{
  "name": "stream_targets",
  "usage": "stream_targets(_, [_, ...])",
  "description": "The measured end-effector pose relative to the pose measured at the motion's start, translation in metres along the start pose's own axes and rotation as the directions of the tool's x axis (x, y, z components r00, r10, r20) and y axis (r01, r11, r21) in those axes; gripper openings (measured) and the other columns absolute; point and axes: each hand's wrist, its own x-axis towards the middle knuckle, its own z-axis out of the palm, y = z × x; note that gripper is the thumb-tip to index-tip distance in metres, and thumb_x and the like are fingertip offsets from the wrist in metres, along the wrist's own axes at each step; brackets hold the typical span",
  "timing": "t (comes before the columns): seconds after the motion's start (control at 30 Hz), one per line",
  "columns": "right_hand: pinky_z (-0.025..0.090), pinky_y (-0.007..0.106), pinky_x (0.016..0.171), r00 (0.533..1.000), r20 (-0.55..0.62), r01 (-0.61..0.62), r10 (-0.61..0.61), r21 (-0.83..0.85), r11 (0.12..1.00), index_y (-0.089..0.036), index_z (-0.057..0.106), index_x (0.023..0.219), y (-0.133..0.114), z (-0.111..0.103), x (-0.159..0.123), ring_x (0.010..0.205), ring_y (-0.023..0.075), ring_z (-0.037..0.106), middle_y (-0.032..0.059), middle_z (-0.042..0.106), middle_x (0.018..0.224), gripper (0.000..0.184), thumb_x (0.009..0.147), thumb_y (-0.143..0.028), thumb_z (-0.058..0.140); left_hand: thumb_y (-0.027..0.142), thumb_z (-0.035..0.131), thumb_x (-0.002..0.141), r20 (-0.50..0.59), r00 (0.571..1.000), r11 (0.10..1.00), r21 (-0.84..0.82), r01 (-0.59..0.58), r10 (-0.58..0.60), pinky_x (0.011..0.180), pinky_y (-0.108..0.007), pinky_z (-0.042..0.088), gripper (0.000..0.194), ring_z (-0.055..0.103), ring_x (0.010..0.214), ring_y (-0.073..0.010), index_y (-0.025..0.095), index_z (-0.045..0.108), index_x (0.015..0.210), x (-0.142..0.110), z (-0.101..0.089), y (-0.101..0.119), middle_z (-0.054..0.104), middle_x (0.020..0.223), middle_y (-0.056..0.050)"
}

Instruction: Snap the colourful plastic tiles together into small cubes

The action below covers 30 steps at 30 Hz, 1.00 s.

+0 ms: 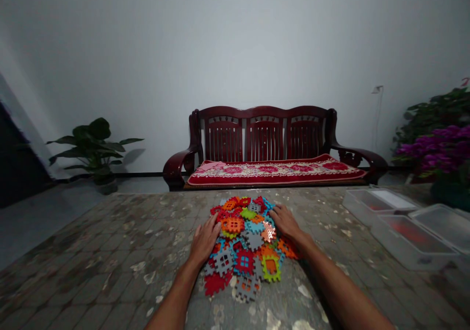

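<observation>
Head view: the notched pieces [253, 240] lie heaped on the surface [147, 256] between left hand [206, 241] and right hand [285, 221]. Each grip is spread, fingers loosely extended at the heap's edges — keep palms low, pressure even, to prevent scatter.

My left hand [206, 240]: bare, lean build, slim fingers. Left forearm [179, 290]: bare down to the bottom edge of the view, narrow at the wrist, thickening steadily toward the elbow, smooth outline. My right hand [288, 223]: also bare, similar lean shape. Right forearm [336, 286]: bare as well, more length in view than the left one, same taper, widest where the frame cuts it. Nails and finer detail too small to read.
</observation>
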Motion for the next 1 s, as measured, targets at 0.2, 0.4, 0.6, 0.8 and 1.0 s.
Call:
stream_targets(0.2, [0.043, 0.044, 0.114, 0.998, -0.06, 0.036, -0.02, 0.277, 0.96, -0.024, 0.077, 0.109, -0.001, -0.004, -0.024, 0.123, 0.0258, 0.062, 0.0085, 0.075, 0.122, 0.047, 0.103, -0.049, 0.038, 0.043, 0.035, 0.1, 0.023, 0.997, 0.992, -0.103, -0.068, 0.071, 0.129, -0.05, 0.021, 0.054, 0.05, 0.146, -0.0223, 0.027, 0.058, 0.147, 0.004, -0.005, -0.003, 0.058, 0.156, -0.006])
stream_targets(0.4, [0.041, 0.05, 0.119, 0.947, -0.178, -0.138, 0.267, 0.523, 0.841, -0.023, 0.077, 0.115, 0.047, -0.018, -0.044, 0.127, 0.0314, 0.063, 0.0151, 0.072, 0.131, 0.069, 0.092, -0.075, 0.038, 0.05, 0.033, 0.097, -0.089, 0.994, 0.964, -0.253, -0.084, 0.063, 0.124, -0.044, 0.035, 0.061, 0.056, 0.141, -0.0255, 0.018, 0.064, 0.139, 0.009, -0.004, -0.009, 0.064, 0.148, -0.011])
stream_targets(0.6, [0.038, 0.052, 0.121, 0.945, -0.194, -0.142, 0.264, 0.485, 0.863, -0.021, 0.073, 0.127, 0.053, -0.007, -0.06, 0.133, 0.0313, 0.058, 0.0145, 0.069, 0.136, 0.065, 0.095, -0.065, 0.038, 0.054, 0.038, 0.095, -0.124, 0.992, 0.935, -0.352, -0.034, -0.011, 0.121, -0.046, 0.039, 0.062, 0.058, 0.139, -0.0278, 0.018, 0.065, 0.138, 0.01, -0.004, -0.01, 0.065, 0.147, -0.012])
stream_targets(0.8, [0.039, 0.049, 0.12, 0.956, -0.201, -0.062, 0.214, 0.574, 0.816, -0.021, 0.071, 0.131, 0.021, 0.014, -0.06, 0.133, 0.0286, 0.058, 0.0133, 0.068, 0.138, 0.067, 0.095, -0.066, 0.036, 0.054, 0.041, 0.093, -0.104, 0.994, 0.935, -0.349, -0.059, 0.024, 0.121, -0.045, 0.039, 0.06, 0.06, 0.137, -0.0277, 0.019, 0.069, 0.132, 0.01, -0.005, -0.008, 0.069, 0.142, -0.011])
stream_targets(1.0, [0.048, 0.048, 0.112, 0.89, -0.271, -0.097, 0.366, 0.672, 0.734, -0.021, 0.076, 0.117, 0.035, 0.009, -0.058, 0.124, 0.0317, 0.064, 0.0143, 0.074, 0.127, 0.066, 0.087, -0.071, 0.047, 0.055, 0.044, 0.086, -0.245, 0.959, 0.889, -0.458, 0.014, -0.141, 0.108, -0.042, 0.052, 0.056, 0.07, 0.12, -0.0291, 0.017, 0.074, 0.115, 0.015, -0.007, -0.014, 0.078, 0.123, -0.013])
